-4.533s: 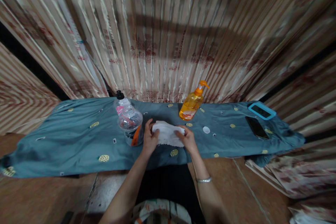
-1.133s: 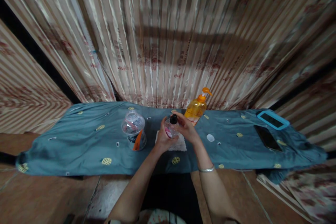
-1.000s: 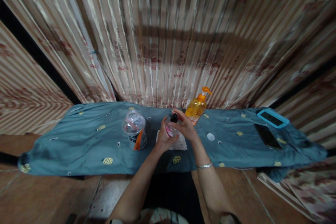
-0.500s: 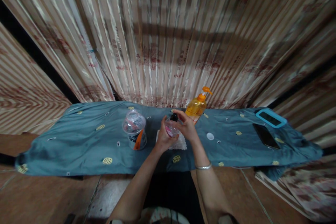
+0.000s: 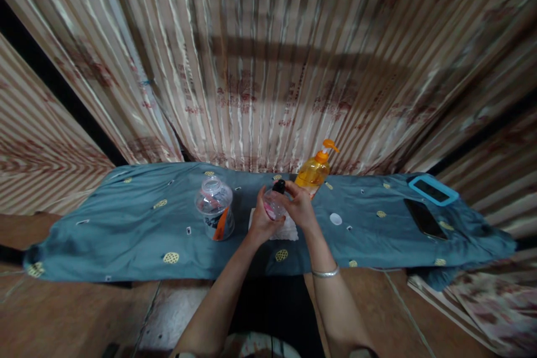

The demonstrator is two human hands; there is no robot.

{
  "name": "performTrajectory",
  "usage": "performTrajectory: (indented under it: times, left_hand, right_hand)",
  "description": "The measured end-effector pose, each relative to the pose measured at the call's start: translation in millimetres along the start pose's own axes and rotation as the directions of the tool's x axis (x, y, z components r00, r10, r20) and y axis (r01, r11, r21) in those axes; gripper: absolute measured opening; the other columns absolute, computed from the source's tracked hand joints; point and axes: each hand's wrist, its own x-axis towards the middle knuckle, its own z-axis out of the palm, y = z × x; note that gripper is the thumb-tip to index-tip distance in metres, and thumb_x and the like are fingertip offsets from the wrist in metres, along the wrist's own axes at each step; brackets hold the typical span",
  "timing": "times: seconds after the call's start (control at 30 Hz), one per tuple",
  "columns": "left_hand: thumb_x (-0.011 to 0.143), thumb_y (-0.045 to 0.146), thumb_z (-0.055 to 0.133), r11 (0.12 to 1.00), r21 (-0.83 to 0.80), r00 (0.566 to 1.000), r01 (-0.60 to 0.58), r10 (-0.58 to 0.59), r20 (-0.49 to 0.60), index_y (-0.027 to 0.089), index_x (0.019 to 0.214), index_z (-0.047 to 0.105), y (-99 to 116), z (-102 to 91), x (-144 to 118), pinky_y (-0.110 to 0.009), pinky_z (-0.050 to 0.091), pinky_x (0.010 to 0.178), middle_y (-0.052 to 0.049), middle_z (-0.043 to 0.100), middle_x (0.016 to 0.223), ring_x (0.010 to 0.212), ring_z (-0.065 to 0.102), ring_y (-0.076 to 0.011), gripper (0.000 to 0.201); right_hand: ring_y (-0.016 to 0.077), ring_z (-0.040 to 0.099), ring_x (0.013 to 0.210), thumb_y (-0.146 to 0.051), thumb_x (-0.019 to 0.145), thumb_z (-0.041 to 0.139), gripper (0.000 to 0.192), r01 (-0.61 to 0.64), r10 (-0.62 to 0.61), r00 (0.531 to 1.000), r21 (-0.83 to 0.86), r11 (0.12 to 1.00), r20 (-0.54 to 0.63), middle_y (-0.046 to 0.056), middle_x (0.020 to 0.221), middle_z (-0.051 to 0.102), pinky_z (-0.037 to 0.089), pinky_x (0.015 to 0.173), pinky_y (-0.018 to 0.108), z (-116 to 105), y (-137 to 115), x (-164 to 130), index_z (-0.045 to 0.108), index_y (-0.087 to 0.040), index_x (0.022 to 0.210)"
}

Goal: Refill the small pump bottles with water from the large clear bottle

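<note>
My left hand [image 5: 263, 222] is closed round a small clear bottle [image 5: 276, 208] with a pink patch on it. The bottle is held above a white cloth [image 5: 287, 230], which my hands partly cover. At the bottle's top, the fingers of my right hand [image 5: 301, 206] grip its black cap [image 5: 278, 185]; whether the cap is loose or seated I cannot tell. Just behind my right hand stands an orange pump bottle [image 5: 312, 172] with yellow-orange liquid. To the left of my hands is a clear plastic jar [image 5: 213, 210] with an orange strip on its side.
A small white disc [image 5: 335, 218] lies to the right of my hands. Farther right are a dark phone [image 5: 424, 218] and a blue-framed device [image 5: 433, 189]. A green patterned cloth [image 5: 134, 235] covers the table, and a striped curtain [image 5: 260, 67] hangs behind it.
My right fingers have shifted slightly at the black cap, which now shows more and sits a little farther right. My left hand stays on the bottle.
</note>
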Motion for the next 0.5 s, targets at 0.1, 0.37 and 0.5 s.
performTrajectory:
  times: [0.1, 0.37, 0.5]
  left_hand:
    - [0.062, 0.019, 0.095, 1.0, -0.017, 1.0, 0.009, -0.009, -0.01, 0.023, 0.162, 0.038, 0, -0.1, -1, -0.048, 0.063, 0.105, -0.011, 0.073, 0.132, 0.116, 0.077, -0.0311, 0.114]
    - [0.064, 0.019, 0.095, 1.0, 0.008, 0.999, 0.03, -0.03, -0.014, 0.025, 0.169, 0.034, -1, -1.2, -2, -0.054, 0.061, 0.112, -0.011, 0.074, 0.135, 0.119, 0.077, -0.0321, 0.122]
    - [0.065, 0.022, 0.097, 1.0, 0.01, 1.0, 0.006, -0.006, 0.018, 0.023, 0.171, 0.03, 0, -3.8, -1, -0.054, 0.056, 0.121, -0.016, 0.07, 0.149, 0.136, 0.072, -0.0351, 0.125]
  right_hand:
    - [0.0261, 0.078, 0.106, -0.073, 0.094, 0.078, 0.057, -0.013, 0.013, 1.0, 0.05, 0.999, -0.003, 0.008, 0.111, 0.082, 0.063, 0.1, 0.051, -4, -3, 3, 0.078, -0.019, 0.114]
    - [0.0289, 0.077, 0.115, -0.073, 0.102, 0.067, 0.06, -0.174, 0.128, 0.965, -0.196, 0.965, -0.228, 0.011, 0.122, 0.081, 0.06, 0.108, 0.056, -48, 36, -42, 0.075, -0.019, 0.127]
    - [0.0325, 0.073, 0.123, -0.076, 0.101, 0.063, 0.064, -0.303, 0.145, 0.923, -0.436, 0.847, -0.357, 0.014, 0.125, 0.079, 0.053, 0.117, 0.062, -66, 83, -96, 0.074, -0.018, 0.124]
